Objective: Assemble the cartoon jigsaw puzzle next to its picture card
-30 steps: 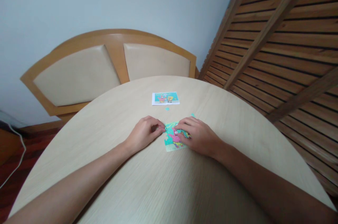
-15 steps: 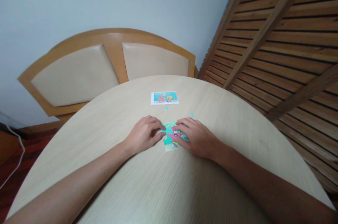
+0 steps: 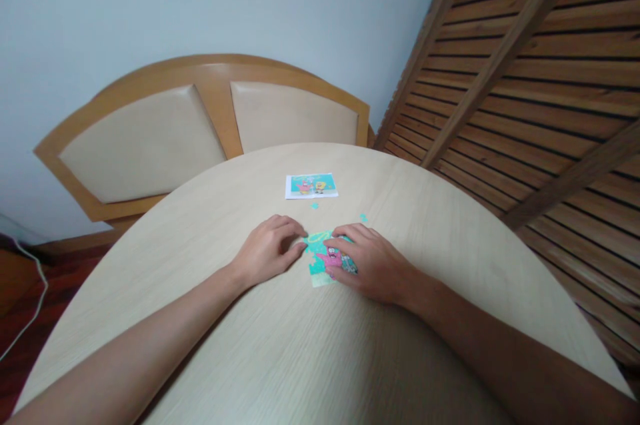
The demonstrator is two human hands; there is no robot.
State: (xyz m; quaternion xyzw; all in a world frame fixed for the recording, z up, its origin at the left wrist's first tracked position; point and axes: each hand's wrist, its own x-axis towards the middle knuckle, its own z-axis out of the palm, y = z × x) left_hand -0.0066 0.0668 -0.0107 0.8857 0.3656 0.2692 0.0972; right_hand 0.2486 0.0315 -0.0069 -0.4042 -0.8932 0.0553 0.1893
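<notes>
A partly assembled jigsaw puzzle [image 3: 317,269] in teal, with a pink cartoon starfish, lies on the table in front of me. My left hand [image 3: 273,250] is at its left edge, with thumb and forefinger pinching at a teal puzzle piece that is mostly hidden by the fingertips. My right hand [image 3: 373,261] rests over the puzzle's right part, fingers apart and touching it, covering much of that side. Beyond the puzzle lie two loose teal puzzle pieces, one in the middle [image 3: 315,206] and another to the right [image 3: 363,217].
A small printed picture sheet [image 3: 312,186] with the starfish and a yellow character lies behind the loose pieces. The round wooden table [image 3: 210,318] has a curved far edge. Behind it stand a padded headboard [image 3: 295,115] and a slatted wooden panel [image 3: 525,78] at right.
My left hand has drawn back slightly to the left and away from me, showing more of the puzzle's left edge. My right hand stays almost where it was.
</notes>
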